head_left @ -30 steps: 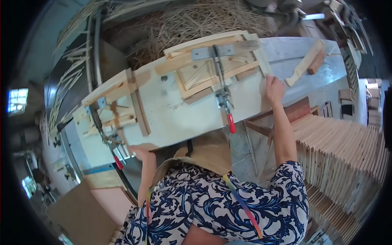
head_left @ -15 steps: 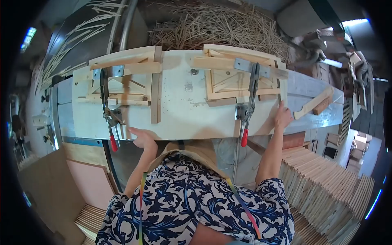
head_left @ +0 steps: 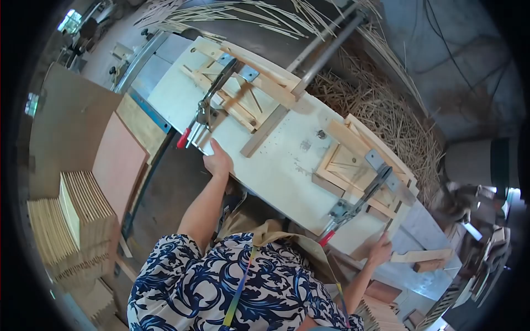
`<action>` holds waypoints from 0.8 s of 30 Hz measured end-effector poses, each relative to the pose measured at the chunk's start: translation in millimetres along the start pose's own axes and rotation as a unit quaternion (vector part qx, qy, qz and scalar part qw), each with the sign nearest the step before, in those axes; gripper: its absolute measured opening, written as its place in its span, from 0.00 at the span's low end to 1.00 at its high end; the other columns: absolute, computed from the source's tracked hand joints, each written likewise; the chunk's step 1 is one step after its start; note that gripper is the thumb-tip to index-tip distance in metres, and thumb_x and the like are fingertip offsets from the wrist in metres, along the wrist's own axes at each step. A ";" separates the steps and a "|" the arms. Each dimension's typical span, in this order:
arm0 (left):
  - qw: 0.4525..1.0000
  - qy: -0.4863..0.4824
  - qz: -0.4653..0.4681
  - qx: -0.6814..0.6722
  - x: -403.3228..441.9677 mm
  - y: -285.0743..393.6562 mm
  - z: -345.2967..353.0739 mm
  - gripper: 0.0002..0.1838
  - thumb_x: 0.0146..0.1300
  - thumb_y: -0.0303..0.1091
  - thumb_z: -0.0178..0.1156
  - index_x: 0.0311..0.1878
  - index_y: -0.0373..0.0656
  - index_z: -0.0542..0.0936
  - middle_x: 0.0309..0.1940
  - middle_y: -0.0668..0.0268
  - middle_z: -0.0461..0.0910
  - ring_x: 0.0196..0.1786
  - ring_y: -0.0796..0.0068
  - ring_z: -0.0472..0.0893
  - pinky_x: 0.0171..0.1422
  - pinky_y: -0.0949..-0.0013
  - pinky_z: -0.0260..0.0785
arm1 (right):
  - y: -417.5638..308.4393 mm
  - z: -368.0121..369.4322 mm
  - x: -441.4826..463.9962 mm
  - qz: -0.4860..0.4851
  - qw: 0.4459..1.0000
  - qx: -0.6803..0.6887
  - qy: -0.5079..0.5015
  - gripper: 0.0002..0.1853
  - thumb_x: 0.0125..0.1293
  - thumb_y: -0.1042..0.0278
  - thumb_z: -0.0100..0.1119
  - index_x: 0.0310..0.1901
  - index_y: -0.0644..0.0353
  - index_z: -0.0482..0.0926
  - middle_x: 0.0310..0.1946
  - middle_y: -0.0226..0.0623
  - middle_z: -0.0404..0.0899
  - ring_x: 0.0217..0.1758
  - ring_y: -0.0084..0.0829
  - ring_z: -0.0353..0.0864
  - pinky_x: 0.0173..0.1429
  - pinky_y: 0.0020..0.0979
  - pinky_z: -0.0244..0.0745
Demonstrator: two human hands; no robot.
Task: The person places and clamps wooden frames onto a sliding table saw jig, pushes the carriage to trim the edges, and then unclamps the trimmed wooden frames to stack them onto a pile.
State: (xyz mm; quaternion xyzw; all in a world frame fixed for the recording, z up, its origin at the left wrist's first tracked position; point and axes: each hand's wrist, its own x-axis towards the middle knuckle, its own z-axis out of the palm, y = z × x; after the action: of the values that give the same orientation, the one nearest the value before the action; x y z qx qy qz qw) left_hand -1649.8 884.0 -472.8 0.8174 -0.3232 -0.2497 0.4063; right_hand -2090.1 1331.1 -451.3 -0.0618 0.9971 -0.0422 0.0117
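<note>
A pale jig board (head_left: 276, 174) lies across a metal machine table, slanting down to the right in the head view. My left hand (head_left: 218, 160) holds its near edge, thumb on top, fingers hidden underneath. At the board's right end, my right hand (head_left: 379, 251) grips the near corner, its fingers partly out of sight. Two wooden frames, the left frame (head_left: 274, 91) and the right frame (head_left: 349, 138), sit between strips on the board. A left toggle clamp (head_left: 212, 94) and a right toggle clamp (head_left: 361, 196), both with red handles, lie across them.
A shaped wooden stick (head_left: 422, 255) and a small block (head_left: 429, 266) rest on the metal table (head_left: 425, 229) at right. Thin offcuts (head_left: 381, 105) pile up behind the board. Stacked slatted wood pieces (head_left: 83, 220) and a leaning panel (head_left: 118, 160) stand at left.
The view has turned, so the board now runs diagonally and the left-hand stacks show more. Both hands remain at the board's edge, and the clamps look unchanged.
</note>
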 end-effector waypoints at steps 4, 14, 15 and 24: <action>0.999 0.039 0.000 0.034 -4.2 -0.8 3.6 0.50 0.68 0.72 0.54 0.44 0.16 0.83 0.45 0.30 0.83 0.58 0.35 0.82 0.63 0.48 0.72 | 14.1 3.1 0.9 -0.083 0.995 0.033 -0.042 0.39 0.74 0.39 0.54 0.61 0.76 0.77 0.52 0.68 0.81 0.60 0.65 0.77 0.69 0.56 0.66; 0.994 0.051 -0.002 0.094 -8.0 -24.3 9.1 0.55 0.67 0.76 0.49 0.47 0.14 0.81 0.51 0.27 0.81 0.61 0.34 0.80 0.69 0.49 0.70 | 74.1 89.6 19.2 -0.361 0.907 0.201 0.082 0.32 0.75 0.60 0.58 0.71 0.76 0.66 0.73 0.68 0.62 0.75 0.63 0.62 0.79 0.53 0.56; 0.994 0.049 -0.002 0.096 -10.2 -24.9 9.2 0.55 0.67 0.76 0.49 0.48 0.14 0.81 0.51 0.27 0.81 0.62 0.35 0.79 0.69 0.50 0.69 | 74.1 92.4 18.9 -0.368 0.902 0.212 0.076 0.32 0.76 0.61 0.57 0.72 0.76 0.65 0.73 0.68 0.61 0.75 0.63 0.62 0.80 0.53 0.54; 0.996 -0.013 0.040 0.081 -5.5 -93.4 25.1 0.52 0.68 0.74 0.50 0.53 0.18 0.80 0.45 0.36 0.85 0.56 0.44 0.85 0.62 0.50 0.75 | 89.7 105.7 40.9 -0.401 0.889 0.222 0.007 0.31 0.77 0.62 0.55 0.74 0.75 0.63 0.74 0.67 0.59 0.77 0.62 0.59 0.81 0.53 0.52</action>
State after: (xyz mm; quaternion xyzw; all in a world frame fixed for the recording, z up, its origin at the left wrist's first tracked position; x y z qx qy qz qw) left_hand -1639.9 918.4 -562.8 0.8304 -0.3805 -0.2169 0.3445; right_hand -2138.7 1406.0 -565.1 -0.4514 0.8523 -0.2643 0.0007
